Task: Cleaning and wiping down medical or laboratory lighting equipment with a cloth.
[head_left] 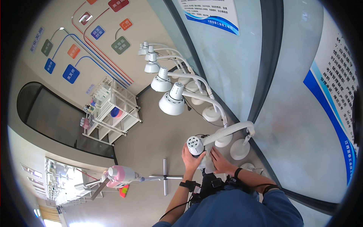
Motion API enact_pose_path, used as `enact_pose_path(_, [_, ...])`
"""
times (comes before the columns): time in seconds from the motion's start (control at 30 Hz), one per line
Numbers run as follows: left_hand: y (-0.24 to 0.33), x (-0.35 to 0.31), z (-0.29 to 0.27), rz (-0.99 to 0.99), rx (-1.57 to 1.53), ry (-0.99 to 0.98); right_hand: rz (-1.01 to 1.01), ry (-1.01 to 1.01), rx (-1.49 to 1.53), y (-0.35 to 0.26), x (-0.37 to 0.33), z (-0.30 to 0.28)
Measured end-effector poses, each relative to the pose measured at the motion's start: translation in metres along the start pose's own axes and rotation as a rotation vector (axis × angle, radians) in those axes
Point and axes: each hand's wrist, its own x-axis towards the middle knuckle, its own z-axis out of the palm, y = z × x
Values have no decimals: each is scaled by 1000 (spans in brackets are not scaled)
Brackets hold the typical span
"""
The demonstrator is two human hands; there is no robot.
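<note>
Right, both hands are at the white lamp head [195, 145], drawn in close to the body, out over the floor [151, 136]. The left hand [192, 160] is partly closed, fingers curved round the near-left side, thumb across below; that looks like a steadying grip, sensible with the head out on a bendy ribbed neck [227, 131]. Over on the other side, the right hand [222, 162] has its fingers fairly straight, laid against pale material [208, 163] just under the head; cloth or shade, I can't tell, nor whether the fingers pinch it.

And the round base [239, 150] sits at the floor's right edge, beside the glass partition [227, 56], presumably as a counterweight to that long reach. Beyond it, more white lamps [172, 103] line the same edge, bases near the wall, heads leaning inward, probably keeping the middle walkable. Across at the far-left corner, the white trolley [129, 122] carries bottles on top and a blue bowl [115, 112] lower down.
</note>
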Motion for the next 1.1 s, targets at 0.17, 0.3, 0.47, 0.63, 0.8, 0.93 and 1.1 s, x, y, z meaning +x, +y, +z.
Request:
enact_pose_path(0.17, [-6,-7,-6,38,-89,-80,-168,-141,-227,-18,-10,1])
enact_pose_path(0.3, [-12,-1,-9,59,-242,-135,-273,-3,-362,-31,6,-3])
enact_pose_path(0.47, [-7,9,-17,-104,-362,-130,-247,-129,-401,-44,34,27])
enact_pose_path(0.63, [-11,13,-24,-150,-626,-79,-294,-191,-367,-43,58,7])
enact_pose_path(0.8, [4,-21,-17,55,-511,194,-223,-165,-388,-37,50,-8])
enact_pose_path(0.93, [6,-44,-14,150,-289,-32,-256,21,-387,-20,52,-15])
enact_pose_path(1.1, [4,-41,-2,176,-159,14,-240,-195,-328,-16,54,-41])
